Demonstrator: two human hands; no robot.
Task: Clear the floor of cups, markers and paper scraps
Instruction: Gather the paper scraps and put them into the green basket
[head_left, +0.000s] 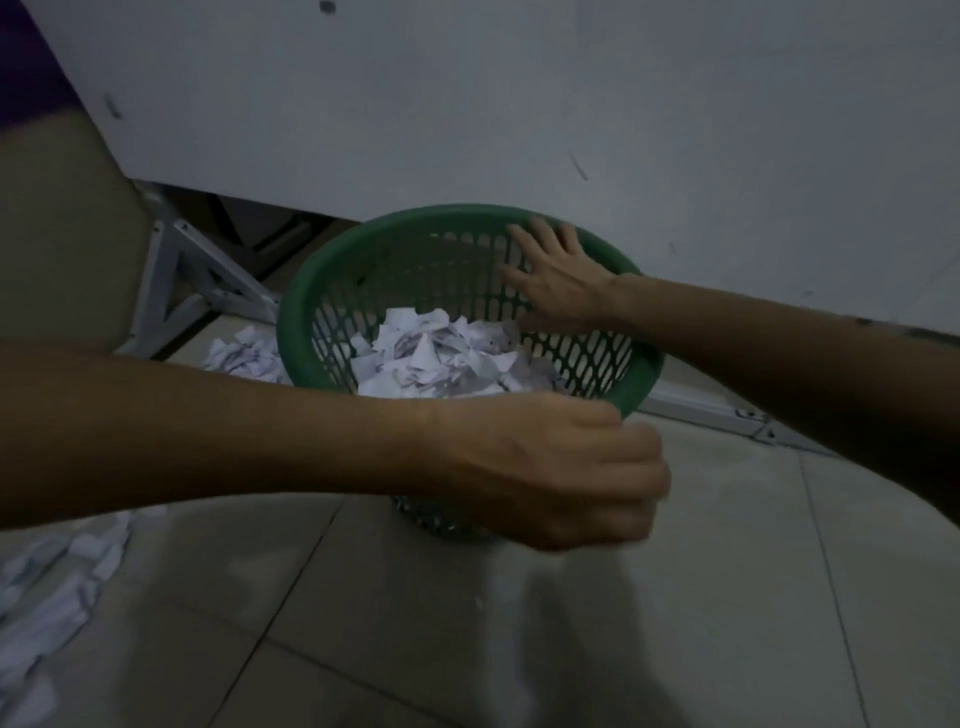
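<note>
Head view, dim light: green mesh basket (306, 291) on the tiled floor (727, 597), just in front of a white panel (467, 104). Inside the basket, a heap of torn paper scraps (436, 353), white with grey print, covering its bottom. Right hand (558, 280) reaching in over the far rim, fingers straight and spread, palm flat against the inner mesh wall, holding nothing. Left hand (561, 473) in front of the near rim, fingers curled inward as a loose fist; contents, if any, hidden behind the knuckles, and contact with the rim impossible to tell. 2 hands well apart, 1 at each side of the basket opening. More scraps (244, 356) on the floor just left of the basket, beside a grey metal bracket (208, 280). Another blurred spread of scraps (52, 597) on the tiles at lower left, under the left forearm. Grey metal rail (727, 415) along the floor to the right of the basket.
</note>
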